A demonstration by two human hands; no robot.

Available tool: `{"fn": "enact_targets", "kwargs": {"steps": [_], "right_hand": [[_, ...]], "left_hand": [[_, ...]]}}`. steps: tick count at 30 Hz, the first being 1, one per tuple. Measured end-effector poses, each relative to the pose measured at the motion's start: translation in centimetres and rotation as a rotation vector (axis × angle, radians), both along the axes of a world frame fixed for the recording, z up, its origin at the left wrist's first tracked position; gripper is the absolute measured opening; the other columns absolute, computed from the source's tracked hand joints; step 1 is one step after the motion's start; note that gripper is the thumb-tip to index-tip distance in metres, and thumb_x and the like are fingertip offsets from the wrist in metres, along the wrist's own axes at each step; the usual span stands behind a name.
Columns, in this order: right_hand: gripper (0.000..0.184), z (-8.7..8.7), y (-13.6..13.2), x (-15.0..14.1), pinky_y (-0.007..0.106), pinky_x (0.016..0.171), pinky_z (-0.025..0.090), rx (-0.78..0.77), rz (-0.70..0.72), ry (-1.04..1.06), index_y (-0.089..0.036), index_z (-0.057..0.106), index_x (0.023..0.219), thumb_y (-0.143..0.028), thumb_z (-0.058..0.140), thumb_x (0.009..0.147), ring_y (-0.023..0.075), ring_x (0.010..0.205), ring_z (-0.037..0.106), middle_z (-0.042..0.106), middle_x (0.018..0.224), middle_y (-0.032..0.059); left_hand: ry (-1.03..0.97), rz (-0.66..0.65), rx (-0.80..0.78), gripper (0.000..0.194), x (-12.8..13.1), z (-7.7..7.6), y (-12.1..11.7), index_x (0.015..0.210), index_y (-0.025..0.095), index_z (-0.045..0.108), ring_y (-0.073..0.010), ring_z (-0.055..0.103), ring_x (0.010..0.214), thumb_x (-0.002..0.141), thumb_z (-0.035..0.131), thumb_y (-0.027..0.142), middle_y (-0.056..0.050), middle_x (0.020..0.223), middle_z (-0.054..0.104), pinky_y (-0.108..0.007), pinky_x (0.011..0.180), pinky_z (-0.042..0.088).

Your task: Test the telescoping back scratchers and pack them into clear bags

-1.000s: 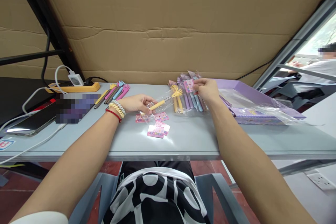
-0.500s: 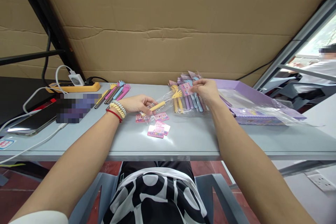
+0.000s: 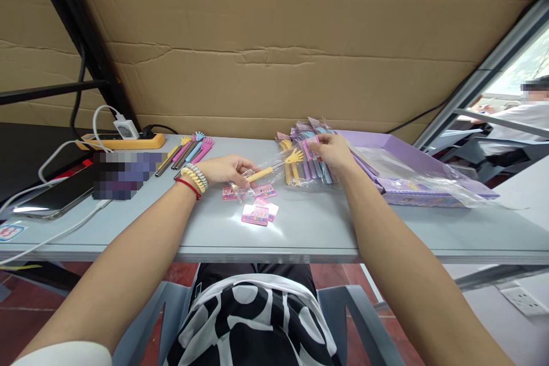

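My left hand (image 3: pixel 229 171) is closed around the handle of a yellow hand-shaped back scratcher (image 3: pixel 262 174), which lies in a clear plastic bag. Its small yellow hand points right. My right hand (image 3: pixel 332 151) pinches a small pink printed card (image 3: pixel 312 146) at the far end of that bag; whether the card is inside the bag I cannot tell. Just behind are several bagged back scratchers (image 3: pixel 306 168) in yellow, purple and blue, partly covered by my right hand. Several loose pink cards (image 3: pixel 259 214) lie on the table (image 3: pixel 317 229) below my left hand.
Unbagged back scratchers (image 3: pixel 189 151) lie to the left, near a phone (image 3: pixel 54 194) and a yellow power strip (image 3: pixel 154 142) with white cables. A purple box (image 3: pixel 429 197) with clear bags stands on the right. Cardboard (image 3: pixel 266 86) closes off the back. A person (image 3: pixel 521 120) sits far right.
The bagged yellow back scratcher has shifted slightly right. My right hand has moved a little left and down, and the card has tilted and now sits closer to the yellow hand.
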State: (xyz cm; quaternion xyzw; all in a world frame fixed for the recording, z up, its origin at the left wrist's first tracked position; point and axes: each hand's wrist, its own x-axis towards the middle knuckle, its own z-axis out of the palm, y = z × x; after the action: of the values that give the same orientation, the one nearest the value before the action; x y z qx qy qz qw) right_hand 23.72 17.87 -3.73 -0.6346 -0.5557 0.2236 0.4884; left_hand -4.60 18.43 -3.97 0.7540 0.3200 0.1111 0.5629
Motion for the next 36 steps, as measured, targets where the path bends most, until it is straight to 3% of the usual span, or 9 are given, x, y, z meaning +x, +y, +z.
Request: {"fn": "enact_targets", "kwargs": {"steps": [7,13,19,23,26,28,33,36], "right_hand": [[0.015,-0.9,1.0,0.6,0.026,0.058,0.038,0.020,-0.060,-0.248,-0.015,0.061,0.074,-0.030,0.058,0.075,0.0130,0.061,0.047,0.058,0.067,0.0027],[0.014,-0.6,0.8,0.0,0.032,0.069,0.041,0.083,-0.123,-0.378,-0.019,0.053,0.071,-0.029,0.056,0.079,0.0168,0.064,0.047,0.058,0.069,0.0056],[0.017,-0.4,0.2,-0.6,0.031,0.073,0.042,0.241,-0.129,-0.289,-0.018,0.054,0.079,-0.034,0.057,0.078,0.0163,0.071,0.050,0.060,0.078,0.0047],[0.031,-0.2,0.1,-0.8,0.032,0.081,0.042,0.401,-0.252,-0.168,-0.016,0.054,0.093,-0.042,0.058,0.077,0.0155,0.079,0.051,0.060,0.098,0.0078],[0.028,0.2,-0.1,-1.0,0.032,0.082,0.042,0.472,-0.350,-0.148,-0.016,0.052,0.092,-0.039,0.059,0.076,0.0149,0.080,0.050,0.057,0.100,0.0086],[0.021,0.4,-0.4,-1.5,0.030,0.076,0.042,0.455,-0.269,-0.116,-0.018,0.051,0.084,-0.035,0.059,0.075,0.0136,0.074,0.049,0.057,0.089,0.0051],[0.021,0.3,-2.5,-4.6,0.025,0.062,0.040,0.242,0.416,-0.194,-0.018,0.054,0.073,-0.037,0.062,0.073,0.0111,0.064,0.049,0.056,0.070,-0.0003],[0.023,-0.2,-3.9,-6.9,0.023,0.057,0.036,0.065,0.635,-0.336,-0.017,0.058,0.073,-0.039,0.062,0.075,0.0088,0.054,0.047,0.055,0.059,-0.0026]], "left_hand": [[-0.014,0.009,-0.040,0.048,0.0,-0.1,0.0,0.106,0.015,0.067,-0.0127,0.064,0.070,0.059,0.076,0.014,-0.004,0.086,0.072,-0.021,0.061,0.048],[-0.022,-0.004,-0.059,0.048,0.2,0.0,-0.2,0.104,0.016,0.068,-0.0118,0.062,0.066,0.057,0.077,0.012,-0.002,0.081,0.071,-0.020,0.059,0.048],[-0.062,0.001,-0.053,0.048,0.2,-0.2,-0.1,0.102,0.015,0.068,-0.0113,0.060,0.062,0.055,0.078,0.012,-0.001,0.076,0.070,-0.021,0.055,0.046],[-0.134,0.046,-0.041,0.045,0.2,-0.5,0.1,0.101,0.014,0.065,-0.0096,0.056,0.055,0.057,0.078,0.014,0.001,0.068,0.065,-0.020,0.049,0.043],[-0.189,0.160,-0.004,0.047,0.6,-0.7,0.1,0.100,0.013,0.062,-0.0103,0.057,0.057,0.056,0.080,0.015,0.001,0.069,0.065,-0.021,0.051,0.044],[-0.207,0.245,-0.001,0.049,0.8,-0.7,0.0,0.099,0.013,0.060,-0.0115,0.060,0.061,0.055,0.081,0.015,-0.001,0.074,0.066,-0.023,0.054,0.046],[-0.283,0.314,-0.053,0.050,1.3,-0.9,0.0,0.098,0.013,0.054,-0.0112,0.060,0.063,0.056,0.081,0.015,-0.001,0.075,0.066,-0.024,0.058,0.048],[-0.333,0.356,-0.046,0.050,1.4,-1.0,0.0,0.098,0.014,0.052,-0.0100,0.059,0.059,0.056,0.081,0.015,0.003,0.069,0.063,-0.024,0.058,0.047]]}}
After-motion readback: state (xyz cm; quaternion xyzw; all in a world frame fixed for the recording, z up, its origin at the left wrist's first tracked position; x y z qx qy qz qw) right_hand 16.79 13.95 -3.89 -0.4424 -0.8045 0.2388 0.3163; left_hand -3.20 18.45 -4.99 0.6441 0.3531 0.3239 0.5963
